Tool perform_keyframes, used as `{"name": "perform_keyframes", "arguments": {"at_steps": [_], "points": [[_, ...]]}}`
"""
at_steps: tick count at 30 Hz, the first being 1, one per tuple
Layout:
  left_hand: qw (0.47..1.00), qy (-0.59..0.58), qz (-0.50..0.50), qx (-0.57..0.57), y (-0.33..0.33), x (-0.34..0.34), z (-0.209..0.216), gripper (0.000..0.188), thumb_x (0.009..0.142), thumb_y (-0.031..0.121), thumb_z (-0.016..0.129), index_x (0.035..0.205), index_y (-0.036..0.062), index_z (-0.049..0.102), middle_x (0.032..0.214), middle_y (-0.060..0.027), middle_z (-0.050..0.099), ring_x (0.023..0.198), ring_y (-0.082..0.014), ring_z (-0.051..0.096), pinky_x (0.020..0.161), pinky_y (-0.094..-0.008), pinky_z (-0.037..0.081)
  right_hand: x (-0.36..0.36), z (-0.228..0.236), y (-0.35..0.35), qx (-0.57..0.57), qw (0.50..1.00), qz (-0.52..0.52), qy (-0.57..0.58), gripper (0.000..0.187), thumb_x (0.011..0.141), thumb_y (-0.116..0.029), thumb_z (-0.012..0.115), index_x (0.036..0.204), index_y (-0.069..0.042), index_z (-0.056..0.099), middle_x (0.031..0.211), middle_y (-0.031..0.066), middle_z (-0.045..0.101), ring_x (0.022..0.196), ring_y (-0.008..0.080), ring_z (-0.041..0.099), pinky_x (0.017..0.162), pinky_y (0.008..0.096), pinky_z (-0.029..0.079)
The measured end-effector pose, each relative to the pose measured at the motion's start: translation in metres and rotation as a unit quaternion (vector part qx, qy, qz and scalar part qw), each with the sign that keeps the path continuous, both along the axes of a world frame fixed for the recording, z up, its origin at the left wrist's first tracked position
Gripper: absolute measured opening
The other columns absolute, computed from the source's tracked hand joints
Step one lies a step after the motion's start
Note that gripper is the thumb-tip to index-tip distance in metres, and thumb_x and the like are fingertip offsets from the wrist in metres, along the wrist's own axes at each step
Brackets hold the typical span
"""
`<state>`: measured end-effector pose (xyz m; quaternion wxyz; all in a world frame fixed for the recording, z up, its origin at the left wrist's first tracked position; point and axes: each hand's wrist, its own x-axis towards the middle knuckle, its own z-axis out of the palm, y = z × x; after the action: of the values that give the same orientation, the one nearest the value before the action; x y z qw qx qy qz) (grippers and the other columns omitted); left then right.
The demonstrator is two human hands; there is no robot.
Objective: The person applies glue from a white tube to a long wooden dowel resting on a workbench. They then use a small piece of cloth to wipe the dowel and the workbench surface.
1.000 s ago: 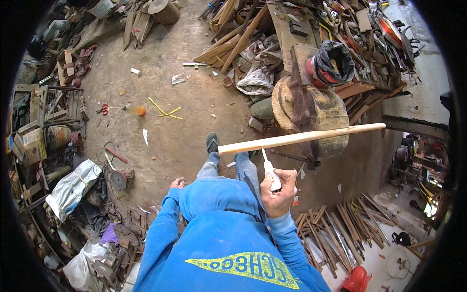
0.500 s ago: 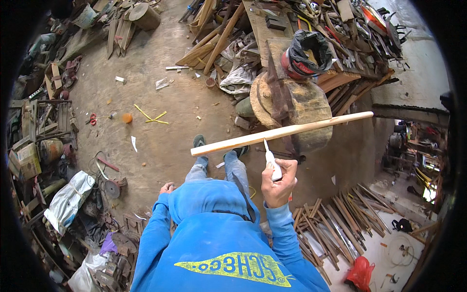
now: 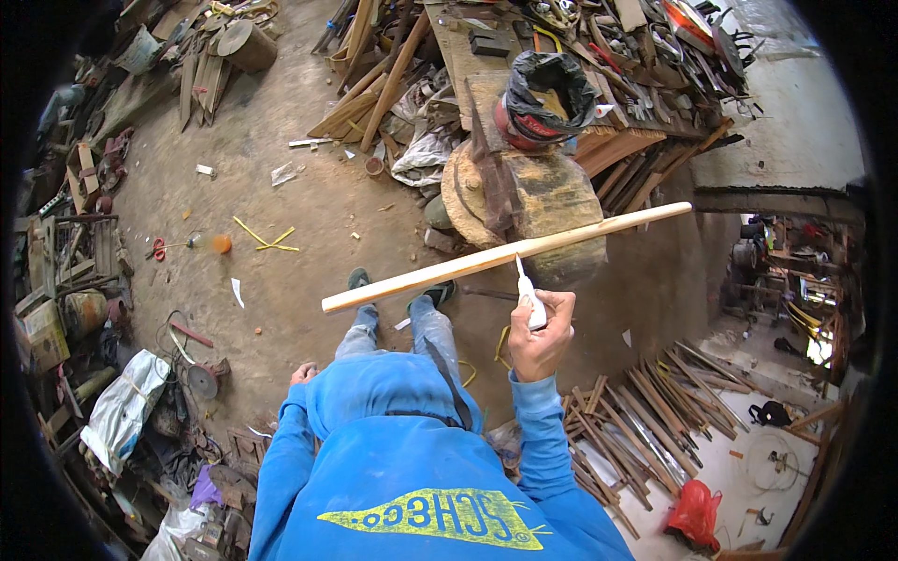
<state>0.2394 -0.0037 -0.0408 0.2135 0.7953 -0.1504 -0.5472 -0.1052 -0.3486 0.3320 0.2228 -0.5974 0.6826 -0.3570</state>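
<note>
My right hand is closed around a small white squeeze bottle with a narrow pointed nozzle. The nozzle tip meets the near edge of a long pale wooden stick at about its middle. That stick slants up to the right, its right half crossing a thick wooden log block. Down beside my left thigh is my left hand, away from the stick. Only a small part of it shows past the sleeve, and its finger pose is unclear.
A red bucket lined with a black bag stands by the log. Beyond is a cluttered workbench. Several wooden strips lie at the right, near a red plastic bag. Scissors and yellow strips lie on the floor.
The bottle's nozzle has moved to the right along the stick. The whole view has shifted a little, so the stick and surroundings appear farther left. My left hand stays by my thigh.
</note>
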Motion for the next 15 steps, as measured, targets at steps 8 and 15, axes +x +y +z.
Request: {"name": "perform_keyframes", "arguments": {"at_steps": [8, 15], "points": [[1.000, -0.003, -0.030, 0.003, -0.005, -0.005, 0.002, 0.030, 0.095, 0.020, 0.059, 0.119, 0.0031, 0.065, 0.101, -0.0117, 0.073, 0.093, -0.0174, 0.069, 0.083, -0.0322, 0.054, -0.047, -0.013, -0.023, -0.077, 0.996, -0.044, -0.021, 0.023, 0.088, -0.010, 0.063, 0.101, 0.002, 0.048, 0.075, 0.0178, 0.064, 0.069, 0.0195, 0.067, 0.061, 0.0323, 0.052], [0.998, 0.017, 0.042, -0.047, -0.012, -0.003, 0.010, 0.027, 0.097, 0.018, 0.059, 0.117, 0.0012, 0.065, 0.097, -0.0118, 0.073, 0.088, -0.0172, 0.067, 0.078, -0.0314, 0.055, -0.081, -0.010, -0.016, -0.018, 0.993, 0.107, -0.042, 0.029, 0.087, -0.012, 0.067, 0.106, 0.000, 0.048, 0.077, 0.0156, 0.066, 0.068, 0.0170, 0.066, 0.060, 0.0294, 0.051]]}}
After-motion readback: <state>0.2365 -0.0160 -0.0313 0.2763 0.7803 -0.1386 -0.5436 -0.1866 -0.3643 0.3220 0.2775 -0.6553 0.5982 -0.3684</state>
